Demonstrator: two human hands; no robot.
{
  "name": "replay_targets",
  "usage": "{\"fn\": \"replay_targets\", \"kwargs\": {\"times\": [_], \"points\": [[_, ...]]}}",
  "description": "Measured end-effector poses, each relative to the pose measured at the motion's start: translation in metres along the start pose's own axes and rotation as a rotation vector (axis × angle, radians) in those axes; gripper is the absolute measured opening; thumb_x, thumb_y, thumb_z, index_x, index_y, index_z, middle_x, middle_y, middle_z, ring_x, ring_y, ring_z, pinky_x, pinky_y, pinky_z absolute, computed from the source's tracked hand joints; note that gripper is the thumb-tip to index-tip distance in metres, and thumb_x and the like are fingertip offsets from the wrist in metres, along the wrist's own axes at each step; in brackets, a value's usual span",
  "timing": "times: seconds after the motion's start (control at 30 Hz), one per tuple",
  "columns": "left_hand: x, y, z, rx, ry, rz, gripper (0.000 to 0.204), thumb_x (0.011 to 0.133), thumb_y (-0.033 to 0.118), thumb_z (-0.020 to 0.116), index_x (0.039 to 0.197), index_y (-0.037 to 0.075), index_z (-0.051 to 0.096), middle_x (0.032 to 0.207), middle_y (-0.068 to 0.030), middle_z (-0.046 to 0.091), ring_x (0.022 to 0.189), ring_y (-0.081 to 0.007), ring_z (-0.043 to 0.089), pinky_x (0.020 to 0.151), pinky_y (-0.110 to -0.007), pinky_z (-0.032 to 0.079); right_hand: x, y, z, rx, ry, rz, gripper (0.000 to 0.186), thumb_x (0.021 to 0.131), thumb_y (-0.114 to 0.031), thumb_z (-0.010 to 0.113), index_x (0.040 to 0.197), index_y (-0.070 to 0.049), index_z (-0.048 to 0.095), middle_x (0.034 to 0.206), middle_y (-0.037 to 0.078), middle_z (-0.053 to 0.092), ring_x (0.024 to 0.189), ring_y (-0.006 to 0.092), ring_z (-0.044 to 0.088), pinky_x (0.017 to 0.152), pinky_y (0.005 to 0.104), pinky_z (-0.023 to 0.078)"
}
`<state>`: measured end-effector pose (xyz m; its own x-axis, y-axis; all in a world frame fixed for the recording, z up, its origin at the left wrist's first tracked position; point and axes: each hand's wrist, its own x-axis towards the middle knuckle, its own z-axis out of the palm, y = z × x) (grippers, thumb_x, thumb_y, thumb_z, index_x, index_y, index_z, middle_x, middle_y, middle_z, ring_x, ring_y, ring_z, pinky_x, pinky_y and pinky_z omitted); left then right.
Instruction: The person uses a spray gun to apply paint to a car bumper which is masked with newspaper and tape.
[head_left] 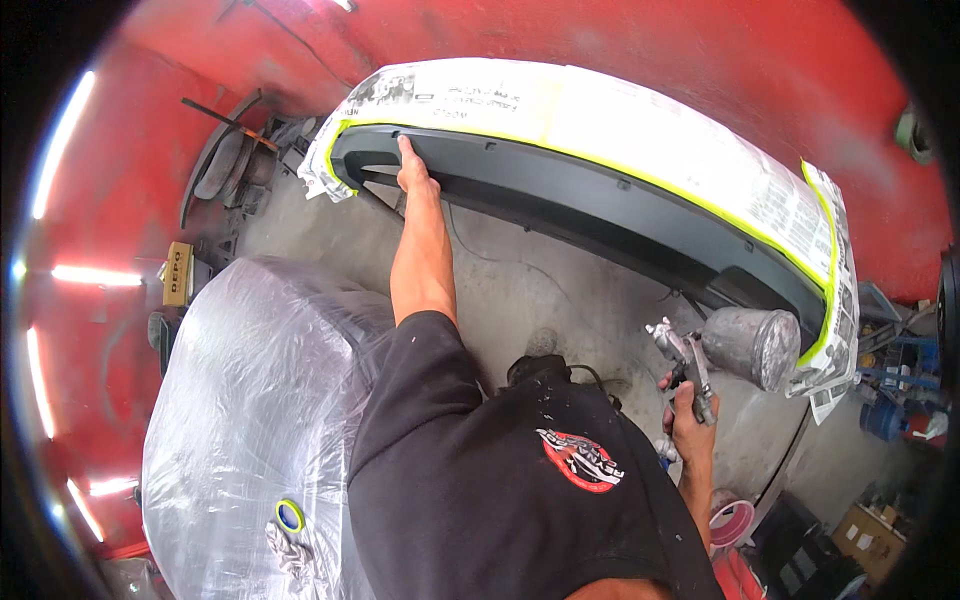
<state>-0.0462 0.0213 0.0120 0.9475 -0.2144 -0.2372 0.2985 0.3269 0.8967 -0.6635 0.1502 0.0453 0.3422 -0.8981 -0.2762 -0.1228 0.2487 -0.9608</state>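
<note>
A long car bumper stands across the far side, its dark lower section (590,200) bare. White printed masking paper (630,115) covers its upper part, edged with bright yellow-green tape (540,145). My left hand (415,168) reaches out to the bumper's left end, a finger stretched out against the dark surface; its other fingers are mostly hidden. At the right, my right hand (690,425) is closed round the handle of a metal spray gun (688,365). The gun's large grey cup (762,347) sits close to the bumper's right end and overlaps it in view.
A bulky object under clear plastic sheeting (260,400) stands at the left, with a roll of tape (289,515) and a crumpled cloth (288,550) on it. A thin hose or cable (500,255) crosses the concrete floor. A pink bucket (732,522) and boxes (868,540) stand lower right.
</note>
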Motion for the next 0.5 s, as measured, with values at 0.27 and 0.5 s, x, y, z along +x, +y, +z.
{"fn": "replay_targets", "kwargs": {"times": [0.27, 0.5], "points": [[-0.106, -0.056, 0.012, 0.891, -0.026, 0.433, 0.081, 0.109, 0.035, 0.040, 0.159, -0.020, 0.008, 0.167, -0.0440, 0.002, 0.159, -0.0530, 0.005, 0.129, -0.059, 0.007, 0.042, -0.050, 0.097, -0.015, -0.087, 0.002, 0.054, 0.103, -0.054, 0.066, 0.107, 0.000, 0.072, 0.063, -0.004, 0.056, 0.051, 0.0043, 0.049, 0.047, 0.0243, 0.036], [0.098, 0.033, 0.005, 0.370, 0.075, 0.040, 0.078, 0.093, 0.020, 0.054, 0.149, -0.027, 0.026, 0.151, -0.0422, 0.042, 0.136, -0.0447, 0.054, 0.111, -0.056, 0.046, 0.051, -0.067, 0.150, -0.028, -0.031, 0.018, 0.055, 0.103, -0.053, 0.066, 0.113, 0.001, 0.071, 0.079, 0.003, 0.068, 0.050, 0.0065, 0.050, 0.046, 0.0258, 0.038]]}}
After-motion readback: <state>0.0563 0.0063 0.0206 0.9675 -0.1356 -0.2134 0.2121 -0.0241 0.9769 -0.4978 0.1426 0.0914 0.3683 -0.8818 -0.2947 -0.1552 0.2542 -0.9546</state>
